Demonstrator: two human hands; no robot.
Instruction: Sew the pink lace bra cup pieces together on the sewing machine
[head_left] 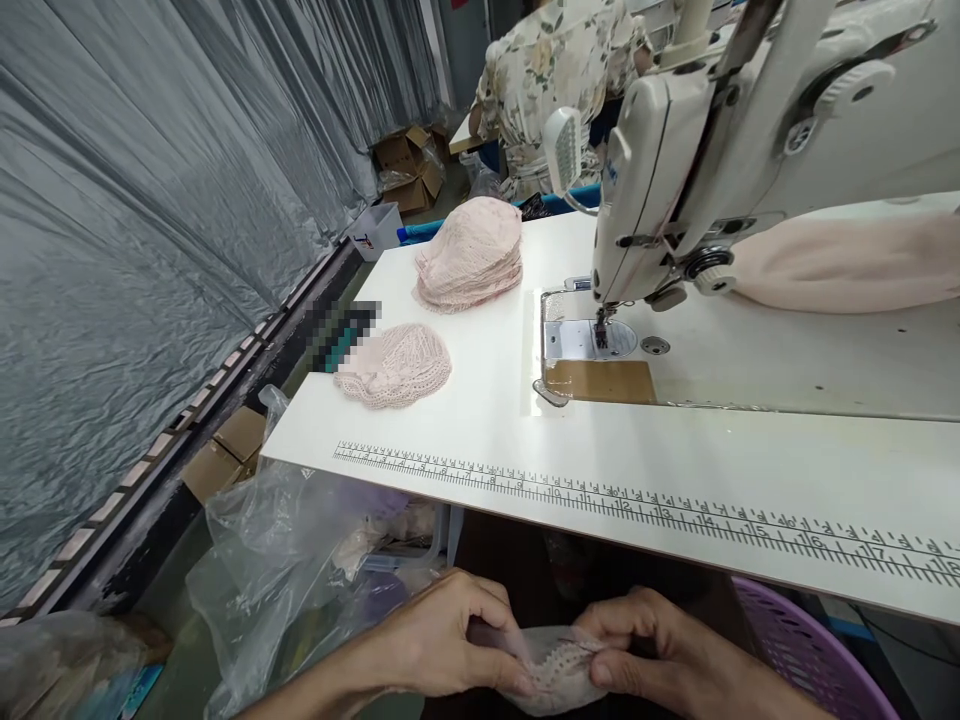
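Below the table's front edge, my left hand (442, 635) and my right hand (649, 640) both pinch a small pale pink lace fabric piece (551, 670) held between them, fingers curled onto it. On the white sewing table (675, 470) above lie a single pink lace piece (394, 365) at the left and a stack of similar pink pieces (471, 255) behind it. The white sewing machine (750, 150) stands at the right, its needle (601, 325) over the metal plate.
A printed ruler (645, 505) runs along the table's front edge. Clear plastic bags (277, 560) with fabric sit at lower left, a purple basket (810, 650) at lower right. Grey plastic sheeting (135, 220) covers the left wall. Another person in a floral top (555, 70) works behind; cardboard boxes (409, 170) stand nearby.
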